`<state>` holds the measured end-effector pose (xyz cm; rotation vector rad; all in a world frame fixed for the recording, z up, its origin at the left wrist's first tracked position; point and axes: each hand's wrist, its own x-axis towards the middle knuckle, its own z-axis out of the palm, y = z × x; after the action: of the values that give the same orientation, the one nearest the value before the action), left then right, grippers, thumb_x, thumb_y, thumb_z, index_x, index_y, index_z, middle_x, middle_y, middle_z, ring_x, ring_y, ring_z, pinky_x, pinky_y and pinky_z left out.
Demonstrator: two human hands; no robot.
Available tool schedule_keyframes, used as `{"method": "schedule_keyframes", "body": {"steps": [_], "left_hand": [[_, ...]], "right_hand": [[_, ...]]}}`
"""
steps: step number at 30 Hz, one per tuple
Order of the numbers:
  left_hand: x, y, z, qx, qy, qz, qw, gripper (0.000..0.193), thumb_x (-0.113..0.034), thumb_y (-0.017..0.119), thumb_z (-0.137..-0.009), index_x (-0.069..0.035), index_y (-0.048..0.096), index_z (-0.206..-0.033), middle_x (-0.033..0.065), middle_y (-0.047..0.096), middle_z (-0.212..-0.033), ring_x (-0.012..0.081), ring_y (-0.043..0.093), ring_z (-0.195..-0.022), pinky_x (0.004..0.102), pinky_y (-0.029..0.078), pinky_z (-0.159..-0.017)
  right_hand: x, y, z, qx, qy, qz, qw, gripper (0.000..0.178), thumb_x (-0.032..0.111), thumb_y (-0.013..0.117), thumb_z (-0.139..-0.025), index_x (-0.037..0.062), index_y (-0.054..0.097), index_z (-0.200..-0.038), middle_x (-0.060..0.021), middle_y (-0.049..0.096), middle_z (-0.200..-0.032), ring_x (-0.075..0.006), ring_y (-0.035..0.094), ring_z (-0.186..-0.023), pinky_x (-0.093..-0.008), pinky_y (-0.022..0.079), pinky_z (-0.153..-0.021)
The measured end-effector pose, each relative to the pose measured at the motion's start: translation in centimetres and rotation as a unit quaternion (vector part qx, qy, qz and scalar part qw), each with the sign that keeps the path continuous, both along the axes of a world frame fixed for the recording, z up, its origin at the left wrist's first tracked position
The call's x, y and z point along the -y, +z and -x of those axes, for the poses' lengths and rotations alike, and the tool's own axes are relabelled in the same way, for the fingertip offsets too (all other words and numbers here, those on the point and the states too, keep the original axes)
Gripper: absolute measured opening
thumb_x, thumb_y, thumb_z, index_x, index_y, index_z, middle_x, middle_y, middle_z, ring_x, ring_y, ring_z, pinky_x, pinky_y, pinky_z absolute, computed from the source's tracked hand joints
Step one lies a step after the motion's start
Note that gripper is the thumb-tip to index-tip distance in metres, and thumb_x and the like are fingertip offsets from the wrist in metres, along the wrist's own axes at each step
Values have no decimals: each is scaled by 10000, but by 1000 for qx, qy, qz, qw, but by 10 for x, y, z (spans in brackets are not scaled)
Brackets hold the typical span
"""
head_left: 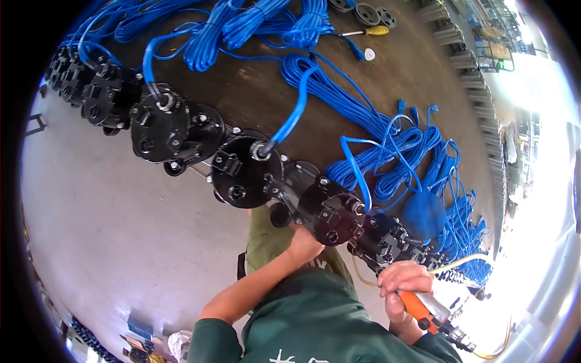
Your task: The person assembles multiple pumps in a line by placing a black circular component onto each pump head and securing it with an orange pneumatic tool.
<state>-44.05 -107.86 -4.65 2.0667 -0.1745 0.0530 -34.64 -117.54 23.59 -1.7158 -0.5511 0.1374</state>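
Note:
A row of black round motor-like units (245,172) with blue cables runs diagonally from the far left to the near right along a table edge. My left hand (304,245) is under one black unit (333,213), at its lower edge; the unit hides the fingers. My right hand (404,283) is wrapped round an orange-and-silver power driver (420,310), whose metal chuck end points down to the right, apart from the units. A yellow hose (463,262) passes by this hand; where it joins is hidden.
Coiled blue cables (345,100) cover much of the brown table (242,91). A yellow-handled screwdriver (369,31) and grey round parts (367,13) lie at the far side. A blue disc (424,215) is near the right. Boxes (139,330) stand on the floor lower left.

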Motion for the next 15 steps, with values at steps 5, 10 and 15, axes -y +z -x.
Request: {"method": "schedule_keyframes", "body": {"steps": [5, 10, 15], "left_hand": [[-12, 24, -6, -30, 24, 61, 997, 437, -150, 707, -834, -99, 656, -1265, 163, 601, -1313, 386, 549, -1229, 497, 413, -1072], [2, 27, -12, 60, 80, -80, 992, 373, -115, 724, -843, -37, 670, -1204, 154, 676, -1176, 365, 634, -1127, 443, 498, -980], [11, 12, -3, 65, 99, -29, 993, 241, -25, 736, -767, 1, 675, -999, 130, 695, -953, 295, 685, -776, 385, 563, -656]], "right_hand": [[18, 4, 1, 1, 17, -40, 999, 274, -72, 649, -792, -5, 550, -1039, -128, 622, -857, -198, 632, -608, -367, 597, -618], [14, -17, -8, 48, 36, -74, 995, 239, -83, 653, -745, -44, 600, -975, -129, 623, -773, -196, 634, -585, -334, 583, -558], [17, -14, -3, 38, 55, -103, 992, 255, -85, 644, -707, -56, 606, -958, -127, 620, -750, -186, 631, -597, -330, 585, -563]]}}
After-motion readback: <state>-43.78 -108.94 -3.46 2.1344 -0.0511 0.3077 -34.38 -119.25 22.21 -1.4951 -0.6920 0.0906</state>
